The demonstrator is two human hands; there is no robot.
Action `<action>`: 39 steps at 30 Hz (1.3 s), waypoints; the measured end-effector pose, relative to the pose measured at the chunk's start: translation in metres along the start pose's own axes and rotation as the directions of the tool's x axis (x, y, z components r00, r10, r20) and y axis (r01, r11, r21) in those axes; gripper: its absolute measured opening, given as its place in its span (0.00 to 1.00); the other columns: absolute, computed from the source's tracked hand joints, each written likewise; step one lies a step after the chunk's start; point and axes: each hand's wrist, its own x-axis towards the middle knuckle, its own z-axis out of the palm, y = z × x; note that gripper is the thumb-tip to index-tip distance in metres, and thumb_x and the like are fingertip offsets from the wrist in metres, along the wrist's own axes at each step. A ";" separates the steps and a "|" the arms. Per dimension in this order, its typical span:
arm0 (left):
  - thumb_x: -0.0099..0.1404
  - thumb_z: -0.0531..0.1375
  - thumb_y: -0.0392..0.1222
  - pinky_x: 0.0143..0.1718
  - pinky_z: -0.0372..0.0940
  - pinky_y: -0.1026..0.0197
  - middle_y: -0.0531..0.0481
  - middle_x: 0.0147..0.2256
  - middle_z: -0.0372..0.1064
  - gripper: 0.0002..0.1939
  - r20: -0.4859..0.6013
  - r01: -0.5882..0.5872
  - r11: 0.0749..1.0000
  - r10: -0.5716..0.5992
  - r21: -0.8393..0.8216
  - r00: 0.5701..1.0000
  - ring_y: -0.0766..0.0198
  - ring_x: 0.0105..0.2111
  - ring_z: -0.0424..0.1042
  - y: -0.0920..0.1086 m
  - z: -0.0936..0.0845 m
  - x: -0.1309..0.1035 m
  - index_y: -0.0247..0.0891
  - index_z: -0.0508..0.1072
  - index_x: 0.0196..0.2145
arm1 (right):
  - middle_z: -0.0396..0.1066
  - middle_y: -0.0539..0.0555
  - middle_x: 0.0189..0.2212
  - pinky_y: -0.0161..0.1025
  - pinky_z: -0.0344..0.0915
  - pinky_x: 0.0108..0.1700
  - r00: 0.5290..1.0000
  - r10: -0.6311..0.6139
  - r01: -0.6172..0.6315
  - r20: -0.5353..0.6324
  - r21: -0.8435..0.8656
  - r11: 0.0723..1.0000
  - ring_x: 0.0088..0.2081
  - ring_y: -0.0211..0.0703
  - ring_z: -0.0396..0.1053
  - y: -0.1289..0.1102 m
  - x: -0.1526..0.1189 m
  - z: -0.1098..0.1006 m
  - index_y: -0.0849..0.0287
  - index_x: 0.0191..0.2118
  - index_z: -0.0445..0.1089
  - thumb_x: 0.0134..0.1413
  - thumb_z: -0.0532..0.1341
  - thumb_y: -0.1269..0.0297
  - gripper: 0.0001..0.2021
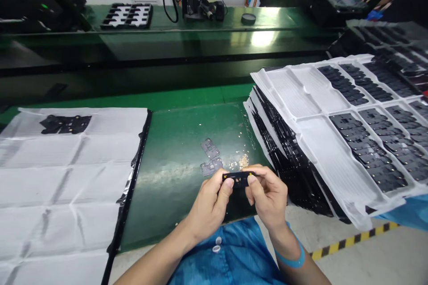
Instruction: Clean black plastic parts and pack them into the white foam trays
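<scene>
A small black plastic part (239,180) with yellow spots near its ends is held level between my two hands, above the front of the green table. My left hand (211,198) pinches its left end between thumb and fingers. At the right end, my right hand (267,193) grips it the same way, thumb on the near face. Just beyond lie two flat dark grey parts, an upper one (210,148) and a lower one (211,167). A little heap of tiny tan pieces (244,161) sits behind my right hand, with several strewn around it.
On the right, a tall stack of black trays carries a white-lined tray (310,93) with rows of dark parts (368,151). At left, a white sheet (67,187) over a tray bears a few black parts (66,124). A green conveyor ledge (207,40) runs across the back.
</scene>
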 end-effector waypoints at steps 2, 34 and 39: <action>0.82 0.48 0.54 0.28 0.53 0.63 0.56 0.28 0.59 0.18 0.006 -0.004 1.000 0.004 0.024 1.000 0.67 0.26 0.57 0.002 0.000 0.000 0.40 0.63 0.39 | 0.69 0.45 0.22 0.26 0.57 0.17 1.000 0.012 -0.012 -0.014 0.008 1.000 0.14 0.27 0.61 0.000 0.000 0.000 0.57 0.43 0.79 0.70 0.63 0.66 0.06; 0.80 0.47 0.50 0.27 0.50 0.63 0.57 0.24 0.54 0.18 -0.029 -0.016 0.991 0.012 -0.135 1.000 0.67 0.24 0.53 -0.003 -0.012 -0.016 0.40 0.61 0.33 | 0.73 0.47 0.28 0.26 0.57 0.11 0.991 0.121 -0.114 -0.051 0.116 0.987 0.11 0.27 0.62 -0.013 -0.011 0.020 0.57 0.31 0.69 0.67 0.67 0.61 0.12; 0.80 0.48 0.50 0.26 0.49 0.63 0.57 0.24 0.54 0.18 -0.028 -0.019 0.987 0.015 -0.161 0.999 0.68 0.23 0.52 -0.002 -0.013 -0.017 0.39 0.63 0.34 | 0.72 0.46 0.28 0.26 0.58 0.11 0.995 0.089 -0.085 -0.046 0.090 0.992 0.11 0.27 0.62 -0.012 -0.012 0.021 0.57 0.31 0.69 0.68 0.66 0.62 0.12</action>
